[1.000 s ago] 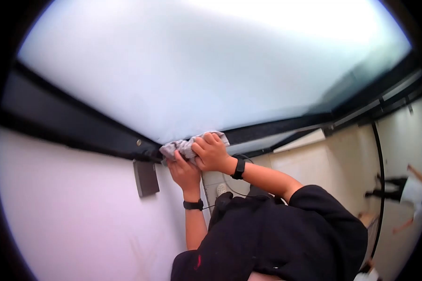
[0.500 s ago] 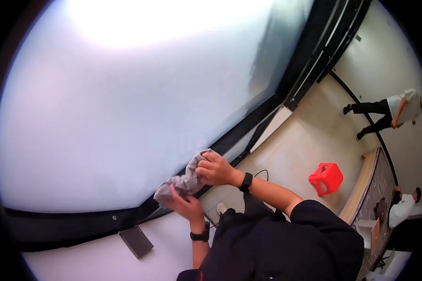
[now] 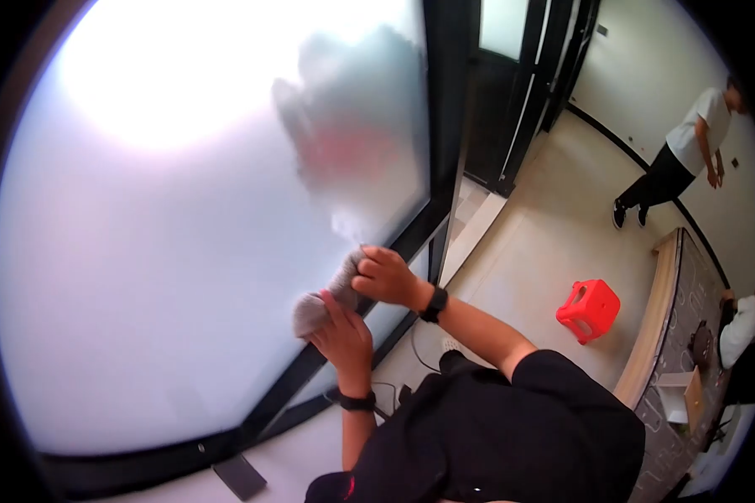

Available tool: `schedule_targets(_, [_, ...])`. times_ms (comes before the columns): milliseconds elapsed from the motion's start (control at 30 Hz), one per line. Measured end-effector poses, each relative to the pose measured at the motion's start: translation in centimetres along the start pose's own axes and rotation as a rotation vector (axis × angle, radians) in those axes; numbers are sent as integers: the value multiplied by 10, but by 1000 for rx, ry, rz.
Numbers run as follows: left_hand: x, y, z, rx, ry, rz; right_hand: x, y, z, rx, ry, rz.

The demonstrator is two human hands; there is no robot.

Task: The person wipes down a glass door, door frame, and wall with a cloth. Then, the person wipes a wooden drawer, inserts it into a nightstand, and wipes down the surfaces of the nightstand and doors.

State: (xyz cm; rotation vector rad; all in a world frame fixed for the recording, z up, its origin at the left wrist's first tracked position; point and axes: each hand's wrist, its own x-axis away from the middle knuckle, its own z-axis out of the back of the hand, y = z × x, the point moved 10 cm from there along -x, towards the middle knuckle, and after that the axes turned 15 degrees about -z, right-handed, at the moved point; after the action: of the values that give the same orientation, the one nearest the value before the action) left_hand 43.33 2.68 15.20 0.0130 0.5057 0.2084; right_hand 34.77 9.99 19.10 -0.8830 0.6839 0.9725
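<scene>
A grey cloth is bunched between my two hands, in front of the frosted glass pane near its black lower frame. My left hand grips the cloth's lower left part, fingers pointing up. Higher and to the right, my right hand is closed round the other end of the cloth. Both wrists wear black bands. Whether the cloth presses on the glass cannot be told.
A red stool stands on the floor at right. Beyond it are a long patterned table with a box, a standing person and a partly visible seated person. A dark plate is at bottom left.
The view has turned towards the right, bringing in the stool, table and people. The cloth, held in both hands throughout, has moved from the frame's corner along its edge, and now looks more bunched.
</scene>
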Motion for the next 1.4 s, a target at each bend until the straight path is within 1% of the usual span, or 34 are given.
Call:
schedule_targets(67, [4,23,-32,-2,0,-108,15,29,3,-20,-29,-125])
schedule_targets(100, [1,39,-34,-20,3,-117,14,36,9,-78,-40,-141])
schedule_targets(133, [-3,47,-39,-13,-4,-114,18,41,14,-145,-67,-167])
schedule_targets(200, [-9,53,-44,-68,-24,5,20,45,8,-143,-209,-203])
schedule_targets(300, [-11,59,-44,-117,3,26,23,46,6,-258,-205,-182])
schedule_targets(400, [0,53,-65,-162,-13,23,30,46,0,-238,-244,-76])
schedule_targets(467, [1,55,-69,-224,-42,9,34,52,-10,-316,-304,-124])
schedule_targets(500, [1,55,-70,-260,-41,33,34,54,-7,-322,-294,-132])
schedule_targets(533, [2,51,-77,-294,-38,61,35,56,-11,-349,-347,-125])
schedule_targets(567, [12,38,-94,-163,-50,73,34,57,-15,-373,-398,-107])
schedule_targets(600, [16,37,-97,-268,-65,66,32,58,-10,-357,-312,-72])
schedule_targets(667, [16,32,-98,-140,-45,121,32,58,-10,-415,-318,0])
schedule_targets(700, [26,24,-102,-222,-82,176,32,59,-11,-416,-353,17])
schedule_targets(733, [29,24,-103,-232,-113,185,31,61,-15,-437,-451,-21])
schedule_targets(800, [26,28,-100,-306,-59,168,24,65,-8,-583,-498,23])
schedule_targets(833, [22,32,-98,-424,-42,132,24,67,-9,-599,-507,44])
schedule_targets(867, [22,33,-95,-440,-44,155,26,66,-12,-620,-517,59])
schedule_targets(933, [15,38,-90,-365,59,216,25,66,-18,-604,-520,169])
schedule_targets(1000, [16,42,-94,-394,35,259,30,57,-20,-558,-598,366])
schedule_targets(1067, [7,41,-102,-438,30,301,31,59,-18,-544,-396,454])
schedule_targets(1100, [4,42,-102,-451,30,312,29,61,-15,-599,-366,505])
schedule_targets(1133, [4,45,-101,-467,14,330,46,54,-20,-468,-484,705])
schedule_targets(1200, [3,49,-101,-493,-4,373,18,82,-6,-662,-631,545])
schedule_targets(1233, [2,50,-101,-500,-18,391,24,87,1,-711,-645,590])
schedule_targets(1333, [-4,48,-102,-515,-29,417,26,109,-42,-1074,-1130,227])
schedule_targets(1400, [-5,46,-100,-523,-50,434,44,95,-60,-1288,-1501,-38])
